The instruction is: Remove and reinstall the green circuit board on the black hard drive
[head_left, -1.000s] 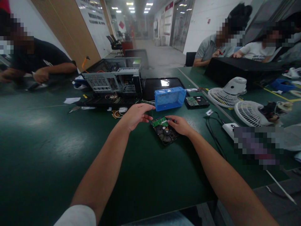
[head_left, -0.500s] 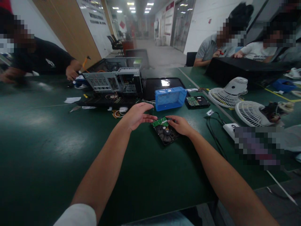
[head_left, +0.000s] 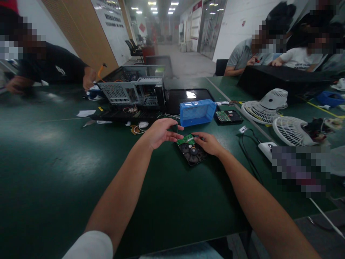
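A hard drive (head_left: 192,153) lies on the green table with its black underside and green circuit board (head_left: 185,139) facing up. My right hand (head_left: 208,143) grips its right edge, the fingers resting by the board. My left hand (head_left: 161,133) is curled above the drive's upper left corner. Between its thumb and fingers shows a small dark handle-like piece (head_left: 175,127); its lower end is hidden or too thin to see. Just beyond the hands, a blue plastic bin (head_left: 198,112) stands on its side, and a second hard drive (head_left: 228,117) lies to its right.
An opened computer case (head_left: 132,93) stands at the back left, beside a black panel (head_left: 175,100). White fan parts (head_left: 265,104) and a power strip (head_left: 266,148) with a black cable lie on the right. Other people sit across the table on both sides.
The whole view has shifted slightly to the right. My left hand's thumb and fingers have moved a little, with more of the dark piece showing. My right hand stays on the hard drive.
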A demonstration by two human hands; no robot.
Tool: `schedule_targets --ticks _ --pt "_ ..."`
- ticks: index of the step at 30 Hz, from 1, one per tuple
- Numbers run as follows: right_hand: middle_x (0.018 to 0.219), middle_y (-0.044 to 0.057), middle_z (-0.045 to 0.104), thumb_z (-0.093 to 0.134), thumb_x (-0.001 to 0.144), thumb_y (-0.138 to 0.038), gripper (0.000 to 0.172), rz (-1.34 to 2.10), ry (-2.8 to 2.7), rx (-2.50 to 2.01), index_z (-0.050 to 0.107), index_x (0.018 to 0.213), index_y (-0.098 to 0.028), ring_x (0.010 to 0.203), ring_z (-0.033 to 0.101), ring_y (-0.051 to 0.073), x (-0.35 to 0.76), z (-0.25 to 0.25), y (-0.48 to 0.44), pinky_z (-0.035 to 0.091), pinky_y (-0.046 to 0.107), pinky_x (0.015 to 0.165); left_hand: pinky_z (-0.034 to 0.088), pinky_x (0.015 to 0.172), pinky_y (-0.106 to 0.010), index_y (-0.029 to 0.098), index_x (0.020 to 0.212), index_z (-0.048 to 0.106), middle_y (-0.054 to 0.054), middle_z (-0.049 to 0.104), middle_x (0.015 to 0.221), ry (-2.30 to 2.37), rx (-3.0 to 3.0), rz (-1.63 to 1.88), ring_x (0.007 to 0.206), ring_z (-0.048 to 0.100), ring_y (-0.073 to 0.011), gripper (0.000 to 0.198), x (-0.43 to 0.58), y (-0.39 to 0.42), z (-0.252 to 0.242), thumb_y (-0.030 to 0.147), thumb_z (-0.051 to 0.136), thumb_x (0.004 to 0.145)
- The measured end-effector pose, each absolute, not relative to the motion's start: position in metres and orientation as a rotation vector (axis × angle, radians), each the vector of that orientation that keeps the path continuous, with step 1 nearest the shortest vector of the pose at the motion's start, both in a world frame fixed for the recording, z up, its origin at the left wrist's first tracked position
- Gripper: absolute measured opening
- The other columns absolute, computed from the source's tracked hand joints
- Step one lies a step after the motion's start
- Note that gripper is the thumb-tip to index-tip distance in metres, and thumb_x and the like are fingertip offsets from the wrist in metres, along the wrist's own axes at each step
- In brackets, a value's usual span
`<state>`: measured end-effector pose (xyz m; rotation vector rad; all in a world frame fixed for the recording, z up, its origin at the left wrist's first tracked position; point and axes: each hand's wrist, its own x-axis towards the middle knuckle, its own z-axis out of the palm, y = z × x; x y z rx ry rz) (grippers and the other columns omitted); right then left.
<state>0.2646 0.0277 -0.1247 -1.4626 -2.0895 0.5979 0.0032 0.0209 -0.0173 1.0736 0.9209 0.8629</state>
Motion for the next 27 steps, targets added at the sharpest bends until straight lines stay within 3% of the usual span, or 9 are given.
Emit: schedule_targets --ticks 3,9,19,27 --pt "0.116 0.005 0.074 0.055 0.097 -0.04 0.04 0.613 -2.089 -1.467 0.067 0.133 -0.027 0.091 0.067 0.022 0.2653 -0.1256 0.0285 0.051 0.034 0.083 0.057 0.06 -0.029 0.015 0.098 0.065 -0.014 0.07 0.112 0.937 1.092 0.87 0.075 0.074 -0.022 0.023 0.0013 0.0213 -0.0167 0.03 0.069 0.082" --pt "0.117 0.005 0.074 0.055 0.097 -0.04 0.039 0.602 -2.082 -1.471 0.068 0.132 -0.027 0.093 0.066 0.021 0.2652 -0.128 0.0298 0.051 0.034 0.084 0.045 0.046 -0.021 0.015 0.097 0.073 -0.013 0.067 0.115 1.012 1.176 0.908 0.062 0.066 -0.0122 0.026 -0.0026 0.0263 -0.0219 0.035 0.068 0.082" --pt "0.11 0.005 0.075 0.055 0.097 -0.04 0.04 0.608 -2.087 -1.472 0.067 0.133 -0.027 0.087 0.065 0.021 0.2649 -0.1275 0.0295 0.05 0.033 0.08 0.052 0.052 -0.026 0.016 0.104 0.06 -0.015 0.072 0.111 0.947 1.11 0.886 0.065 0.071 -0.0182 0.025 0.0029 0.0248 -0.0218 0.032 0.066 0.086" --pt "0.11 0.005 0.075 0.055 0.097 -0.04 0.04 0.603 -2.076 -1.466 0.068 0.132 -0.026 0.086 0.065 0.02 0.2648 -0.1275 0.0289 0.049 0.033 0.079 0.049 0.049 -0.022 0.015 0.102 0.071 -0.012 0.067 0.111 0.886 1.139 0.827 0.067 0.07 -0.0145 0.026 0.0011 0.0237 -0.0215 0.035 0.068 0.085"
